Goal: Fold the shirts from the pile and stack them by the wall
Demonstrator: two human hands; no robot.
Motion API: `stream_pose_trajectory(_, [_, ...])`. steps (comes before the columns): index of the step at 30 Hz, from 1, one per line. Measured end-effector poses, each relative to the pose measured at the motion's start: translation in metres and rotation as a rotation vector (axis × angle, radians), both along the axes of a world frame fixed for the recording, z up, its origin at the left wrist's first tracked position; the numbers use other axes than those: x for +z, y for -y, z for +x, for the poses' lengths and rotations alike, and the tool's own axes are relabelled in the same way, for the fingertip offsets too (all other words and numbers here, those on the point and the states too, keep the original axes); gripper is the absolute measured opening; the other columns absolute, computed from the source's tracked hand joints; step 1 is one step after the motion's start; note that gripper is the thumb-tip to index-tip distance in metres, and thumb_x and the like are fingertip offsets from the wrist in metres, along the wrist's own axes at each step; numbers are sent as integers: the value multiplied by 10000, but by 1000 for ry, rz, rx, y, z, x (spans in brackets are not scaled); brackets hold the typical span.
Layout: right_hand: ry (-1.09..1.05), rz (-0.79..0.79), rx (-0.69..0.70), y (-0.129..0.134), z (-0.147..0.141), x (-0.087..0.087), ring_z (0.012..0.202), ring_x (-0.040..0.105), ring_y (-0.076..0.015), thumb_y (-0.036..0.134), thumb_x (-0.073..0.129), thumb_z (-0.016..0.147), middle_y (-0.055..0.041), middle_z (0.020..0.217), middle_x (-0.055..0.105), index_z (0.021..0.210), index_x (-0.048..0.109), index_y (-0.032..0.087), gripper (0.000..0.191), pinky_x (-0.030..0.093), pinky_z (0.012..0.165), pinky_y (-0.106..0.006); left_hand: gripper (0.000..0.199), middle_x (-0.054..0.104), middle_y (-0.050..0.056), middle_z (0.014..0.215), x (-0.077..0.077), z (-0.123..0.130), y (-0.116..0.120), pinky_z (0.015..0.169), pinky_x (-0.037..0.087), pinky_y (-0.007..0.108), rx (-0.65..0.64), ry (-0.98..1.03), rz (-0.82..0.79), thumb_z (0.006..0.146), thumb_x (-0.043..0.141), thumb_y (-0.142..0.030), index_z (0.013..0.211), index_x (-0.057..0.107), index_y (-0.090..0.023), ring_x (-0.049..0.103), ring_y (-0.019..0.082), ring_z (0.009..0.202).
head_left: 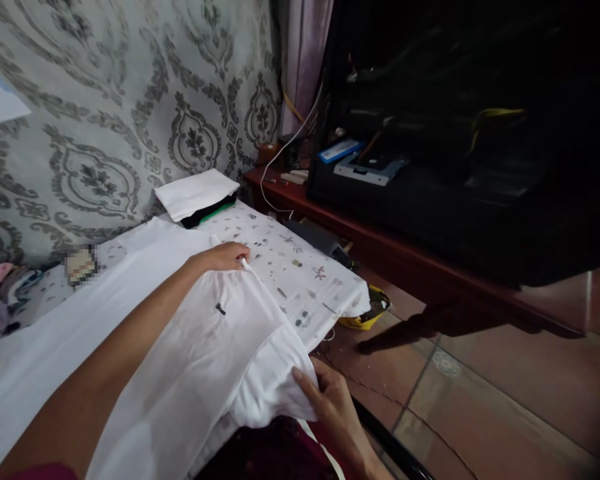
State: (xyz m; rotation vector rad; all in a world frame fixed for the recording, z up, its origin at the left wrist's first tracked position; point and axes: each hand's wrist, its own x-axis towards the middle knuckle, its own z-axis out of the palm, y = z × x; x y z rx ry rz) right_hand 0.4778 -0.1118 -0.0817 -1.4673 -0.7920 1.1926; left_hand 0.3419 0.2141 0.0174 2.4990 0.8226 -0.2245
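A white shirt (195,333) with a small dark logo lies across the near part of the covered surface, partly draped over its front edge. My left hand (226,256) reaches over it and pinches a gathered bit of its far edge. Close to my body, my right hand (330,393) holds the bunched lower fabric, thumb on top and fingers underneath. White cloth also stretches away to the left beneath my left forearm. Behind my left hand sits a folded white cloth (197,193), with black and green cloth showing under it.
The surface wears a white printed cover (305,287). Crumpled clothes (0,293) and a blurred-out small item (81,264) are at the left, by the patterned wall. A dark red wooden table (395,260) stands at the right, above a yellow bag (363,323) and tiled floor.
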Motion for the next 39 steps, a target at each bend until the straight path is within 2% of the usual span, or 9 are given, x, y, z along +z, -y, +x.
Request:
stream_pose_trajectory(3, [22,-12,46,5,18,12,579,433,-127,656,676,771,8,621,490,665,599,168,506,368,513,-239,44,592,12,856,10,2,7,695,391,282,42,52,-60,720,563,-229,760,551,-214,534,183,809])
stream_pose_trajectory(9, [40,-42,24,12,52,41,554,420,-122,684,657,770,-9,624,510,668,612,169,527,344,486,-231,38,587,-12,827,17,20,16,681,384,270,141,262,-101,755,552,-219,792,542,-219,522,158,772])
stream_pose_trajectory(16, [407,-27,60,6,80,15,585,529,-169,655,620,783,-10,605,595,664,649,207,465,425,535,-255,159,623,-9,808,-17,35,30,776,457,298,198,338,34,786,507,-146,896,598,-216,569,164,774])
stream_pose_trajectory(20, [649,59,44,-18,101,21,551,574,-189,632,652,739,-14,624,652,718,687,252,382,445,506,-277,274,670,50,1169,-20,13,13,856,488,276,241,375,117,849,541,-191,1112,606,-230,618,181,1021])
stream_pose_trajectory(23, [729,207,62,-64,102,57,649,623,-229,608,599,787,-49,735,699,743,687,266,356,488,586,-325,253,688,40,1178,-15,-24,-20,903,485,276,479,279,236,899,484,-179,1101,624,-236,624,175,1057])
stream_pose_trajectory(28, [824,379,507,-194,52,105,789,628,-206,358,492,909,-42,875,712,853,683,238,233,488,737,-321,230,707,115,1078,-13,-107,-62,940,468,392,873,125,402,887,443,-138,959,653,-196,619,267,1066])
stream_pose_trajectory(33, [1074,236,619,-319,-16,99,1028,623,-189,209,493,951,-96,1235,641,1165,648,176,266,443,903,-285,234,652,165,1215,-15,-182,-84,975,453,385,1115,32,518,873,480,-163,1033,650,-177,569,302,1198])
stream_pose_trajectory(36, [1146,157,605,-360,-38,87,1086,608,-247,274,514,959,-153,1316,580,1205,620,139,300,445,879,-328,265,632,171,1285,-20,-204,-109,974,454,377,1161,3,528,882,496,-208,1107,633,-173,557,303,1232])
stream_pose_trajectory(39, [1171,127,591,-380,-43,77,1050,608,-264,271,543,931,-154,1282,596,1159,621,148,270,437,825,-345,249,667,176,1231,-27,-210,-139,910,476,378,1173,-20,494,879,537,-288,1071,640,-168,598,306,1163])
